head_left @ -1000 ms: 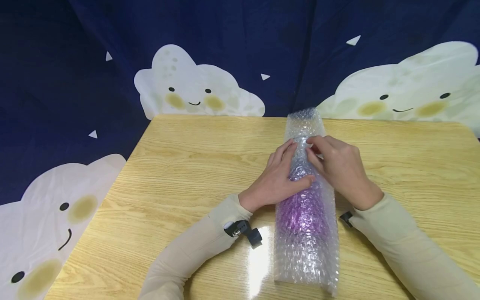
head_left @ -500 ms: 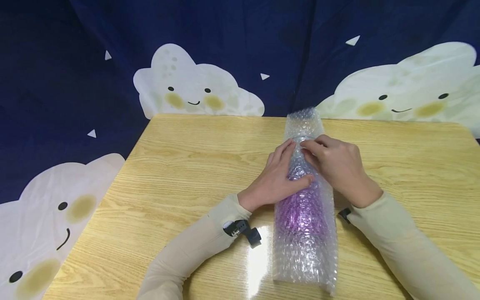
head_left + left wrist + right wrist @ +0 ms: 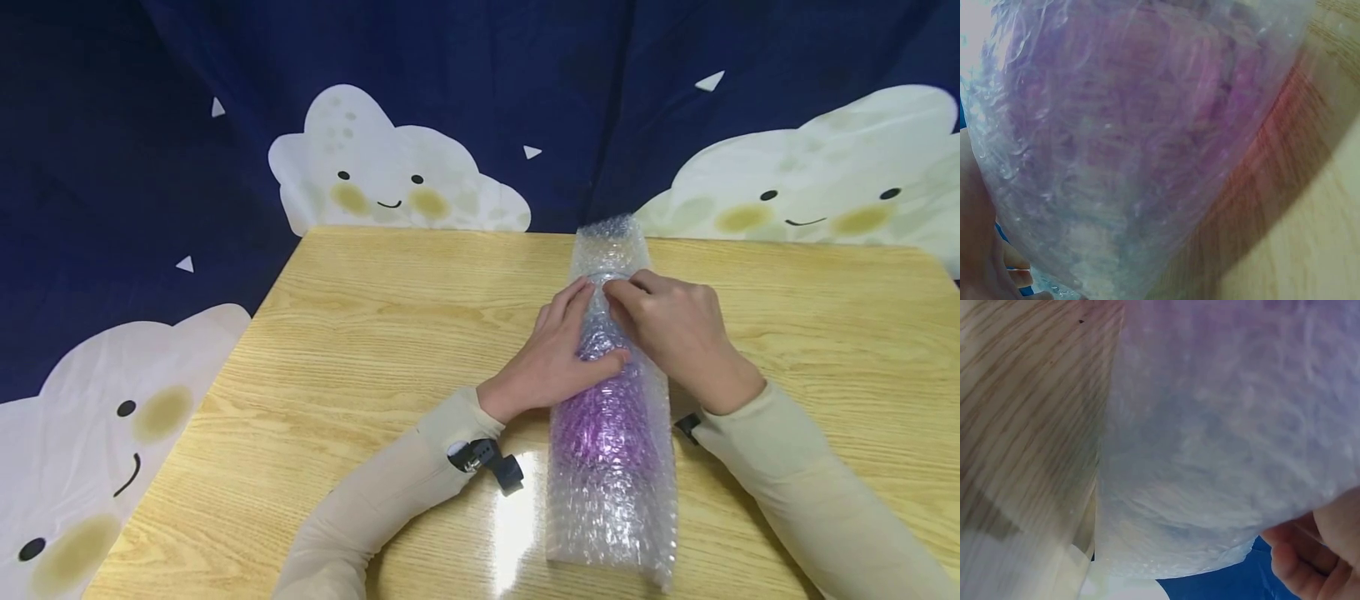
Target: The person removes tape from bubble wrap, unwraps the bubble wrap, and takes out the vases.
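Observation:
A long sleeve of clear bubble wrap (image 3: 611, 517) lies lengthwise on the table. Inside it is a purple object (image 3: 607, 421), narrower towards the far end; the wrap blurs its exact kind. My left hand (image 3: 547, 358) rests on the left side of the wrap, fingers extended towards its narrow part and thumb across the top. From the right, my right hand (image 3: 678, 329) reaches over with bent fingers, and its fingertips pinch the wrap at the narrow part. The left wrist view shows the purple bulge (image 3: 1129, 94) close up. In the right wrist view, curled fingers (image 3: 1300, 562) sit beside the wrap.
The wooden table (image 3: 390, 333) carries the wrap, whose far end reaches the back edge. Behind it hangs a dark blue curtain (image 3: 450, 67) with smiling clouds. A black wrist camera (image 3: 487, 462) is on the left sleeve, another black device (image 3: 688, 429) by the right.
My right hand has shifted slightly left towards the left fingertips, and its thumb and fingers have drawn together on the wrap. The left hand and the wrap have stayed in place.

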Demonstrator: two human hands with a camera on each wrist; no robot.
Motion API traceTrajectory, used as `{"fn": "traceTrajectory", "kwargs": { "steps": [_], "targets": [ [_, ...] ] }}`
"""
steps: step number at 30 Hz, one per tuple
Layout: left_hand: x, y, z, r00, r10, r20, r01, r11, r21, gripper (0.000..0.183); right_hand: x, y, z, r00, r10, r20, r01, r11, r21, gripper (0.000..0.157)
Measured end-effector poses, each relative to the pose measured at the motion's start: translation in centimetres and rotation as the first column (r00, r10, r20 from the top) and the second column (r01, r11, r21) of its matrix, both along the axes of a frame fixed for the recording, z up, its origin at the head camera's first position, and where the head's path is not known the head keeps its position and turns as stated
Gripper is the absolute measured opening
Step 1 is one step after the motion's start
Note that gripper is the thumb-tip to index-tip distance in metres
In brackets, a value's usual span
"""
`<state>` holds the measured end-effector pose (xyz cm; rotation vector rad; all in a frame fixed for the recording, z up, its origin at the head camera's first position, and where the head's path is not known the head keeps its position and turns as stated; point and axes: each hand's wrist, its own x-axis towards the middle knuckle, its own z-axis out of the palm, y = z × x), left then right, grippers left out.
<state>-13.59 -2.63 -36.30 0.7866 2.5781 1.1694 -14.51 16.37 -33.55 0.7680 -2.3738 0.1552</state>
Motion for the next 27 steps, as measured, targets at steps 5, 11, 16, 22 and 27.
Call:
{"fn": "traceTrajectory", "kwargs": {
  "steps": [5,11,16,22,27],
  "targets": [
    [-0.09,0.03,-0.06,1.0,-0.003,0.001,0.003,1.0,0.0,0.101,-0.12,-0.02,-0.03,1.0,-0.004,0.006,0.004,1.0,-0.001,0.012],
    [-0.09,0.0,-0.09,1.0,-0.006,0.011,0.006,1.0,0.0,0.1,-0.12,-0.13,-0.1,1.0,-0.011,0.027,0.011,1.0,0.002,0.014],
    [-0.11,0.0,-0.08,1.0,-0.005,0.004,0.005,1.0,-0.002,0.1,-0.06,-0.2,-0.07,0.999,-0.016,0.03,0.016,1.0,0.0,0.013],
    [-0.08,0.03,-0.09,1.0,-0.002,0.012,0.002,1.0,-0.003,0.1,-0.05,-0.15,-0.04,0.999,-0.019,0.039,0.019,1.0,0.005,0.012],
    [-0.09,0.05,-0.05,1.0,-0.003,0.014,0.003,1.0,-0.003,0.1,-0.16,-0.1,0.05,0.999,-0.015,0.042,0.015,1.0,0.006,0.012]
  ]
}}
